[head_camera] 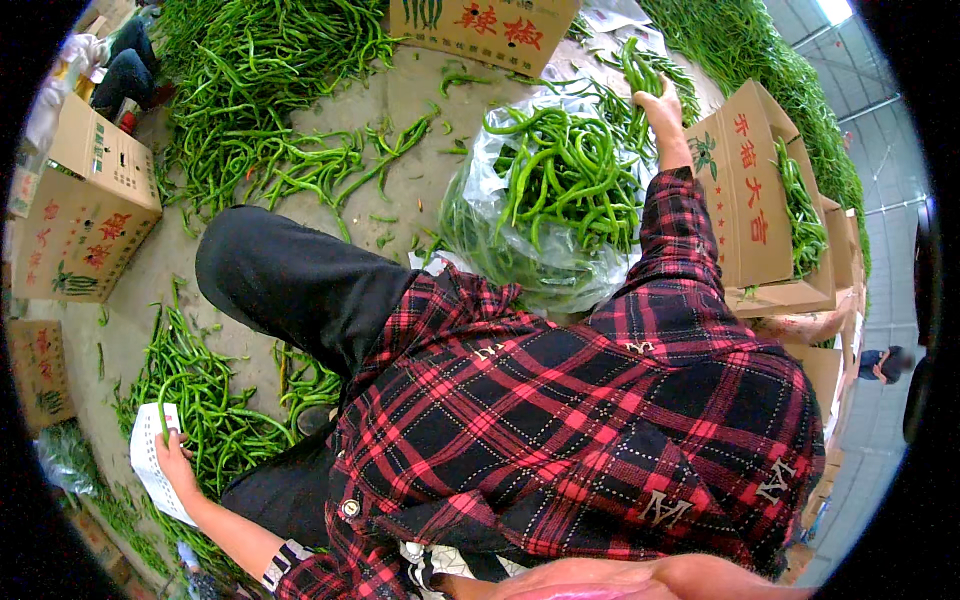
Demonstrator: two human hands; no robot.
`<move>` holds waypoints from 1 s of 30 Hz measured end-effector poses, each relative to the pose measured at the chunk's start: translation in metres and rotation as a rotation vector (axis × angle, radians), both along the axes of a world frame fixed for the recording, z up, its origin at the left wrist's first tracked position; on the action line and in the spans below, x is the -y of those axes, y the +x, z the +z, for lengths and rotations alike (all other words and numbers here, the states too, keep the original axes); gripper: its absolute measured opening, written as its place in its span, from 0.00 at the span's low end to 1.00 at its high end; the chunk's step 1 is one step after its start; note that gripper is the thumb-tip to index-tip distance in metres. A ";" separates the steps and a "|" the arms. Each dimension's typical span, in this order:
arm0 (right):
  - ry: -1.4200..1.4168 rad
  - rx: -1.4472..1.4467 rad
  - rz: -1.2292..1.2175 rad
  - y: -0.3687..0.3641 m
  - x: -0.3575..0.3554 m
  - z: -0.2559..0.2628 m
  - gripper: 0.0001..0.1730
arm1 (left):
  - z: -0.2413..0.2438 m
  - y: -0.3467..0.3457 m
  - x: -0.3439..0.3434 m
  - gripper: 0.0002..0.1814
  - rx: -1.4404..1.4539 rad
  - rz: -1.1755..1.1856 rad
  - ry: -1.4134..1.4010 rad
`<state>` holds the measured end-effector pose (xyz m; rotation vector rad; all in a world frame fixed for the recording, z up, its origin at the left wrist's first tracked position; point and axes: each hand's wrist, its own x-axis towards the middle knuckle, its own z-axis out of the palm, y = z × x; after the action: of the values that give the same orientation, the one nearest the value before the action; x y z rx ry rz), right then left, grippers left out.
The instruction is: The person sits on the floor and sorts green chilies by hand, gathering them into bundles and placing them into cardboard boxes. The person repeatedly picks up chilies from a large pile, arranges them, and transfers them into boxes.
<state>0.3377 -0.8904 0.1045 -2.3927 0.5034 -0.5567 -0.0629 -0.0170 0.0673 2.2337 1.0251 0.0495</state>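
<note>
My right hand (pixel 661 109), at the upper right, grips a bunch of long green chili peppers (pixel 639 71). Below it stands a clear plastic bag (pixel 480 232), with many curled green chili peppers (pixel 574 169) heaped at its open top. Far off at the lower left, my left hand (pixel 176 454) pinches one long green pepper (pixel 162 411) at its end. Under that hand is a white printed sheet (pixel 154 472); whether the fingers hold it too, I cannot tell. A loose pile of green peppers (pixel 225 427) lies beside the hand, on the floor by my leg.
A large pepper heap (pixel 277 67) covers the floor ahead. Cardboard boxes stand at the left (pixel 90 210), at the top (pixel 487 30) and at the right (pixel 750 187), the right one holding peppers. Another heap (pixel 795 97) rises behind. A person (pixel 883 364) is at the far right.
</note>
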 end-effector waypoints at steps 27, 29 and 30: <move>-0.638 -0.099 0.887 0.237 -0.155 -0.031 0.27 | 0.057 -0.056 0.041 0.19 0.067 0.249 0.128; -0.540 0.004 1.081 0.223 -0.291 0.026 0.27 | 0.058 -0.060 0.043 0.18 0.095 0.245 0.089; -0.518 0.088 1.239 0.165 -0.389 0.041 0.27 | 0.068 -0.089 0.019 0.18 0.078 0.251 0.080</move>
<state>0.5027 -0.5014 0.1456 -2.5345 -1.2450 -0.1970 -0.1517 -0.0361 0.1354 2.1425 1.2746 0.2890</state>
